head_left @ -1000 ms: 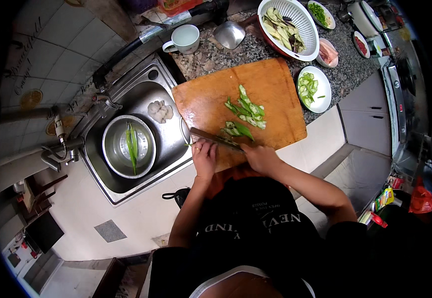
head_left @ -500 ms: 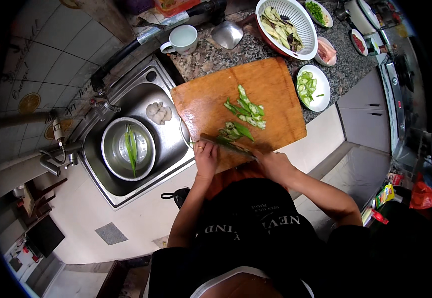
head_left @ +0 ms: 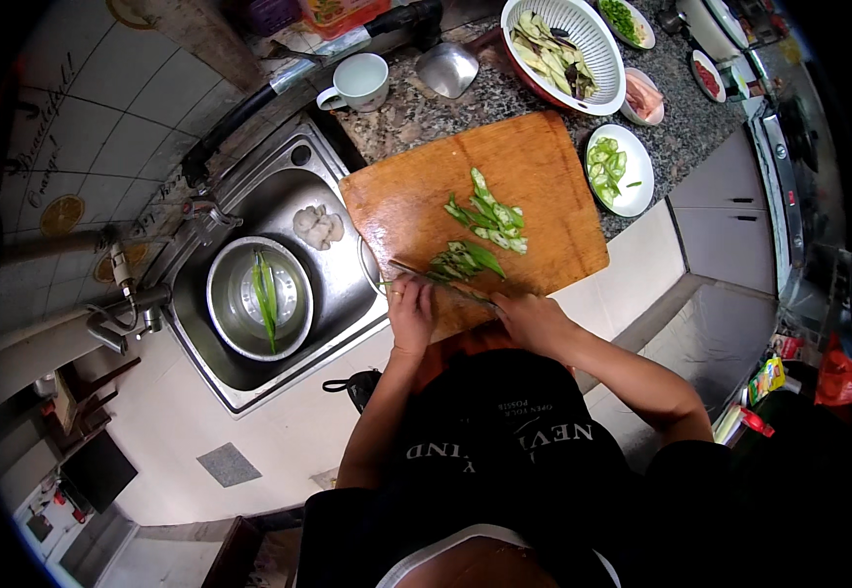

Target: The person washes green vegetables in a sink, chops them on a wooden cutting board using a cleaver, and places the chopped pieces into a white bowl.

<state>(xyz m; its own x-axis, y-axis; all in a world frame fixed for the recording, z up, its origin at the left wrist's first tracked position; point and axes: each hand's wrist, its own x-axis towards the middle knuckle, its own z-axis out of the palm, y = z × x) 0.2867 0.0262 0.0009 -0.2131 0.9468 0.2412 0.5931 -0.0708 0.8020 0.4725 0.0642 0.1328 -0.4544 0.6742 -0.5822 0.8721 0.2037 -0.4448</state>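
My right hand (head_left: 534, 321) is closed round the handle of a kitchen knife (head_left: 457, 285), whose blade lies across the near left part of the wooden cutting board (head_left: 406, 211). Close to the blade's left end, my left hand (head_left: 411, 312) has its fingers curled down on a green pepper, mostly hidden under them; a thin green tip shows beside the hand. Just beyond the blade is a small heap of slantwise-cut green pepper pieces (head_left: 465, 259). A second heap of cut green pepper (head_left: 489, 216) sits farther up the board.
Left of the board is a steel sink (head_left: 333, 294), with a metal bowl (head_left: 218, 304) holding whole green peppers (head_left: 265, 299) and a pale lump (head_left: 317, 226). Behind stand a mug (head_left: 359, 82), a spatula (head_left: 447, 69) and a colander (head_left: 597, 59) of slices. A plate (head_left: 633, 196) of green slices stands right.
The knife and my right hand were blurred by motion earlier and look sharper now. My left hand stays in about the same place. The whole view has shifted slightly.
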